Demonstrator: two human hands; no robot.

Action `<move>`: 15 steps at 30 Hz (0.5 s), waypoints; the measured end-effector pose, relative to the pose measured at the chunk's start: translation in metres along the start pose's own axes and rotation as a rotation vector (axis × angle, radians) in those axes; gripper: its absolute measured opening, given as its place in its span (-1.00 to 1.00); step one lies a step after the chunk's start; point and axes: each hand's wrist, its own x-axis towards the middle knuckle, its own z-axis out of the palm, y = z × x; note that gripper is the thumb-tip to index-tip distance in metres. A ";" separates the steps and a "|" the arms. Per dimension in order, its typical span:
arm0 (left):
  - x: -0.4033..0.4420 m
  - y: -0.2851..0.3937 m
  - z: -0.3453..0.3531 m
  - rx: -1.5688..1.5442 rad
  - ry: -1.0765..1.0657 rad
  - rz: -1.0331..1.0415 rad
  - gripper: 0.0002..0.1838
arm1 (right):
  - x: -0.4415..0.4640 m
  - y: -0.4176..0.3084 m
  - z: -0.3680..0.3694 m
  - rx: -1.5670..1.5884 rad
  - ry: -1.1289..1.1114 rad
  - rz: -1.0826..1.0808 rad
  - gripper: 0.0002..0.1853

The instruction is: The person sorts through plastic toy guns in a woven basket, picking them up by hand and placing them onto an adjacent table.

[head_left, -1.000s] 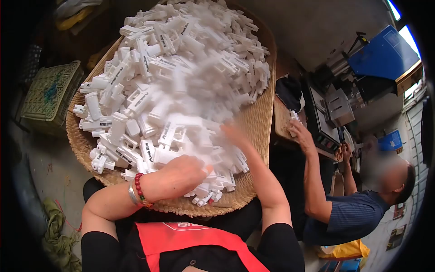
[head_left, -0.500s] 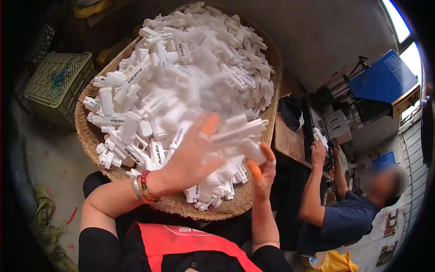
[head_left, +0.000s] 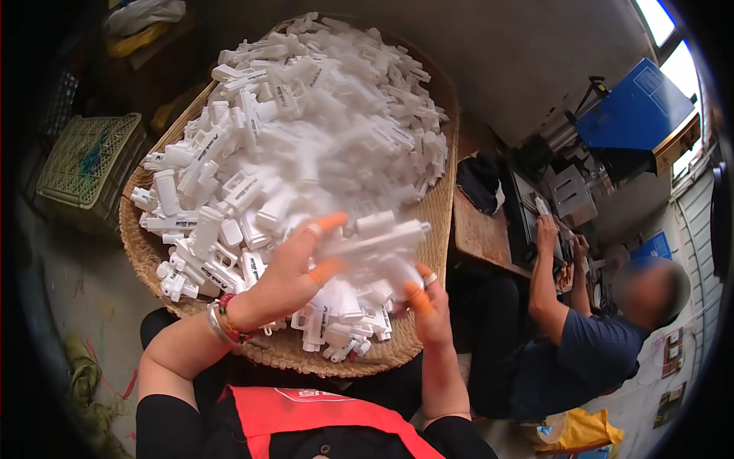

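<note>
Between my hands, over the front of a woven basket [head_left: 363,366], is a white plastic gun-shaped piece [head_left: 382,243], its barrel pointing right and its grip hanging down. My right hand [head_left: 436,314], with orange finger covers on thumb and finger, is closed on the grip end. My left hand [head_left: 279,283], also in orange covers and with bracelets at the wrist, has its fingers apart around the rear end of the piece; haze hides whether they touch it. Beneath and beyond, a heap of similar white gun-shaped pieces [head_left: 206,153] with dark lettering fills the basket.
At the right another person [head_left: 589,336] works at a bench [head_left: 482,229] with a white piece in hand, near a blue machine panel [head_left: 638,103]. A lidded plastic crate [head_left: 88,161] stands at the left. A yellow bag [head_left: 585,430] lies at lower right.
The view has shifted slightly. Both my hands and the white piece sit a little lower and further left. The other person's hands have moved slightly at the bench.
</note>
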 end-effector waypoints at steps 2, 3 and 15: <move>0.001 0.006 0.000 0.244 0.108 0.187 -0.47 | 0.027 0.010 -0.018 0.084 0.235 -0.002 -0.69; 0.001 0.007 0.000 0.225 0.097 0.194 -0.49 | 0.043 0.020 -0.040 0.242 0.335 0.006 -0.77; 0.003 0.004 0.000 0.206 0.017 0.173 -0.62 | 0.175 0.113 -0.301 0.531 0.862 -0.151 -0.70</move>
